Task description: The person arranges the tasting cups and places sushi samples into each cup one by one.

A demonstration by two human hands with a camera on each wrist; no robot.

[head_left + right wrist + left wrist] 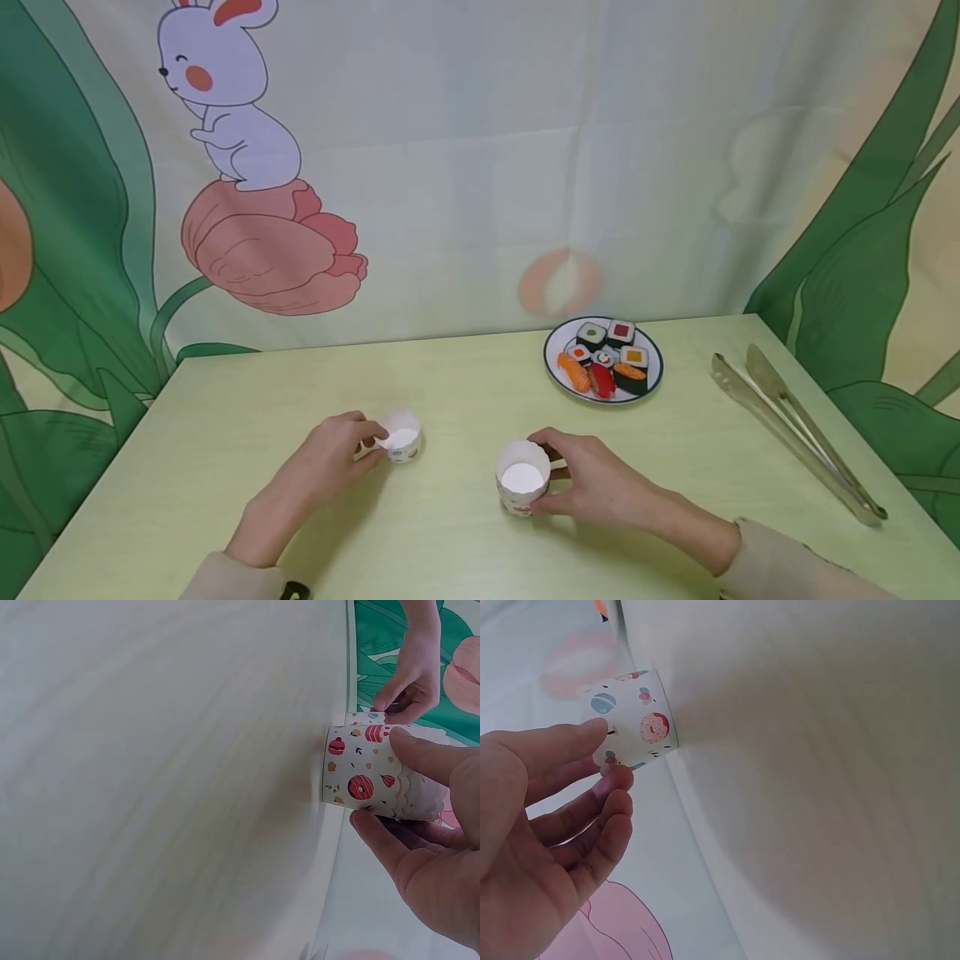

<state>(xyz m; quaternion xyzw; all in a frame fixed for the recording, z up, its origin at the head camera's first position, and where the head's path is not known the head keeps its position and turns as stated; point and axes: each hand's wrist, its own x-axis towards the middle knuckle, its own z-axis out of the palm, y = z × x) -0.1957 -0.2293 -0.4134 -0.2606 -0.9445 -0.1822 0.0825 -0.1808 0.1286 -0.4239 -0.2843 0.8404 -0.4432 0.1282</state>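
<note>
A short round white paper cup printed with coloured sweets (402, 446) stands near the middle of the pale yellow-green wooden table (450, 542), left of a taller nested stack of white paper cups with red and pink prints (523, 479). The small cup's axis is upright, its mouth facing up; the stack is also upright, its long axis vertical and its scalloped rims at the top, though whether its base touches the table cannot be told. The left hand (337, 454) pinches the small cup at its left side between thumb and fingertips, and the right hand (600, 487) grips the stack from the right, thumb on the near side, fingers on the far side. A sprinkled doughnut and a blue round sweet show on the small cup; a red doughnut and cake-like shapes show on the stack — any finer marks are too small to read. Farther back and to the right, a white oval plate with a dark blue rim (558, 343) bears assorted sushi pieces (602, 379). Along the right side lie long silvery metal tongs (783, 398), arms spread — tips toward the far left, joined end near right.
</note>
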